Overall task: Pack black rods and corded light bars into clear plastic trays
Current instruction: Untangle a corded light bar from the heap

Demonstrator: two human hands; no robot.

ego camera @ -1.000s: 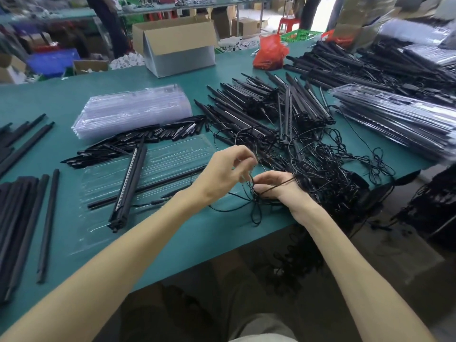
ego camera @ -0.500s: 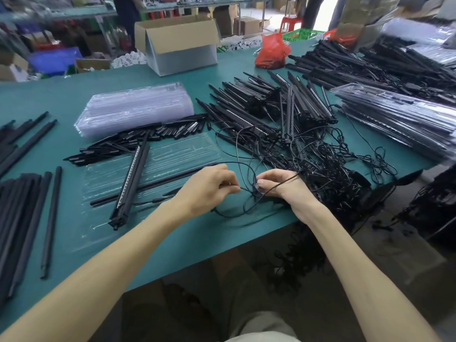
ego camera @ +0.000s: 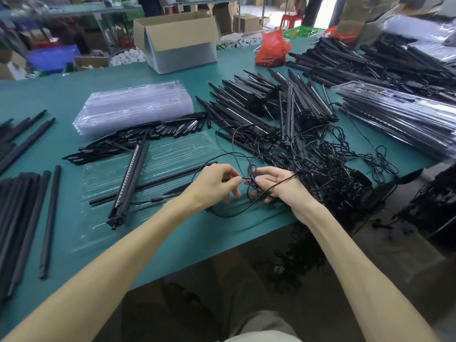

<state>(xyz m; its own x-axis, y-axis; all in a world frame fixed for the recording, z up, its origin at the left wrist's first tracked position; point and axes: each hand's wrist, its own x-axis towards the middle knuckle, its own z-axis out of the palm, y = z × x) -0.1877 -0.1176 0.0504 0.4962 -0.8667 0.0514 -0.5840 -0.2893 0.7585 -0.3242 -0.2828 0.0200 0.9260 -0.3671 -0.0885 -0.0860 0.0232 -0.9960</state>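
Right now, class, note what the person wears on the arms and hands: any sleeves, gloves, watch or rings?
Nothing is worn. The left hand and right hand are bare and ungloved, with no ring visible. The left forearm and right forearm are bare to the frame's lower edge: no sleeve, watch or wristband.

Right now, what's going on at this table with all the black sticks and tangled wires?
A person is packing by hand. Their left hand pinches a thin black cord that loops round the right hand, seemingly to coil it. Beside the hands, a clear tray on the green table already holds one light bar and a black rod. A pile of corded light bars lies behind.
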